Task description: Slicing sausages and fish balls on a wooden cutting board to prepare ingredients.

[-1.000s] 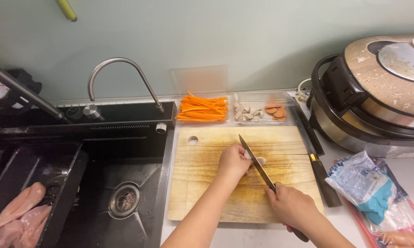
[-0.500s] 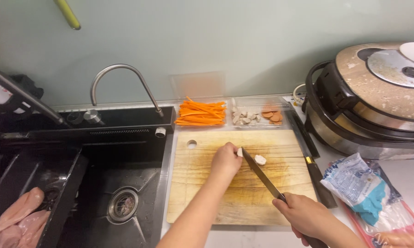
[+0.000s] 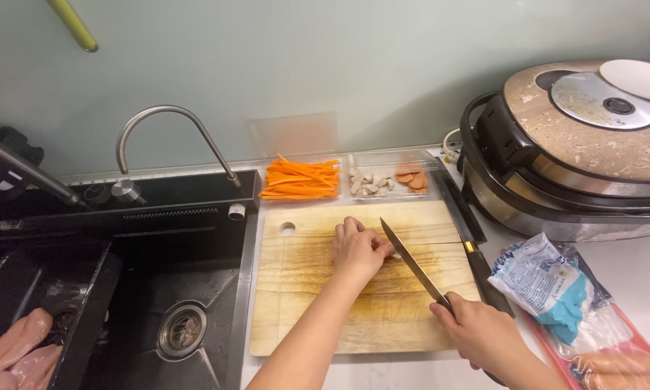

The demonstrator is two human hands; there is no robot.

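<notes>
Slicing a small pale piece on the wooden cutting board (image 3: 317,289), knife set against it.

Left hand (image 3: 357,251) curled, fingertips pinning a small whitish piece (image 3: 395,254), mostly hidden, near board centre. Right hand (image 3: 483,336) closed round the handle of the kitchen knife (image 3: 411,261), blade angled up-left, edge just beside the left fingertips. Step judged: mid-cut; next stroke needs knuckles tucked clear of the blade. Behind the board: carrot strips (image 3: 299,179) and a tray of cut pieces (image 3: 386,180). Black sink (image 3: 159,289) left, multicooker (image 3: 577,159) right.

Two hands, left hand (image 3: 355,251) and right hand (image 3: 478,334); two knives, one held knife (image 3: 413,263), one spare knife (image 3: 471,232); one cutting board (image 3: 303,289); one tap (image 3: 167,133); one cooker (image 3: 577,155).
</notes>
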